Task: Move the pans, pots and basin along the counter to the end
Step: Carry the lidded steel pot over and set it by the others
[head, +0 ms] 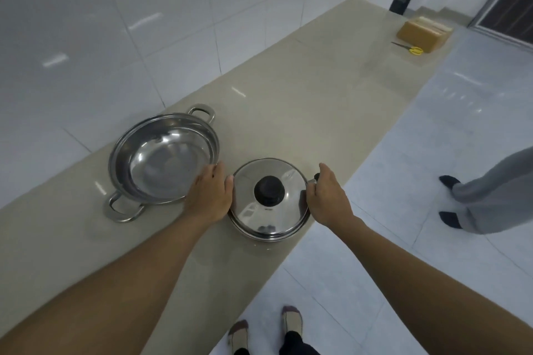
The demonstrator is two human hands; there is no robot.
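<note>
Both hands sit on either side of a lidded steel pot (269,199) that stands at the near-right edge of the beige surface (302,101), its rim just about at the drop to the floor; the left hand (210,196) is pressed against the pot's left side, fingers curled down around it, closed on what seems to be a side handle, though the handle itself is hidden; the right hand (328,196) is wrapped around the dark handle (316,176) on the pot's right side, gripping it. The lid carries a black knob (269,191) at its centre.

Just left of the pot, and touching or nearly touching the left hand, an open steel pan (164,157) with two loop handles lies closer to the wall edge — empty and shiny inside.

Well away, at the far end of the surface, a brown box (422,34) rests with yellow-handled scissors (409,48) just in front of it.

On the tiled floor (432,153) to the right stand another person's legs (490,196) in grey trousers and dark socks; the wearer's own socked feet (265,331) show at the bottom.
</note>
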